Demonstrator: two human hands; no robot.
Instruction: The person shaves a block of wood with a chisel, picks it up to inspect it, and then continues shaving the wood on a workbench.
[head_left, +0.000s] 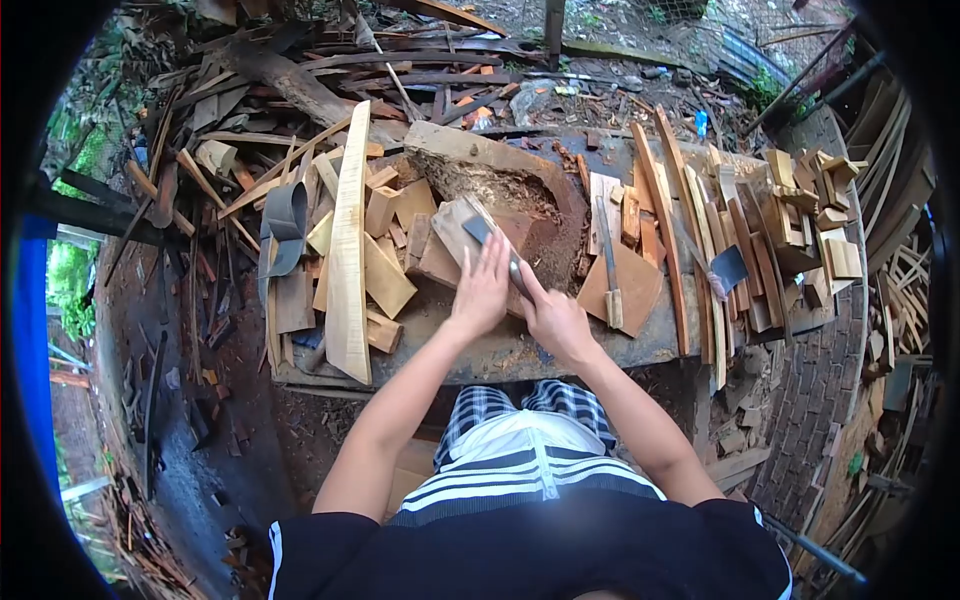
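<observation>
In the head view my right hand [557, 322] is closed round the handle end of a chisel-like tool with a broad dark blade [477, 230]. My left hand [483, 292] lies beside it, fingers stretched out over the tool's near part and pointing away from me. Under the blade is a pale, worn block [455, 222], tilted on top of brown wood pieces [440, 262]. Whether the left fingertips press on the blade or on the block is hard to make out. My right palm hides most of the handle.
Wood offcuts and a long pale board [350, 250] crowd the workbench [470, 360] on the left. A hollowed slab [500, 160] lies behind the block. To the right are a handled knife [612, 290], long strips [660, 240] and stacked blocks [800, 220]. Scrap wood covers the ground beyond.
</observation>
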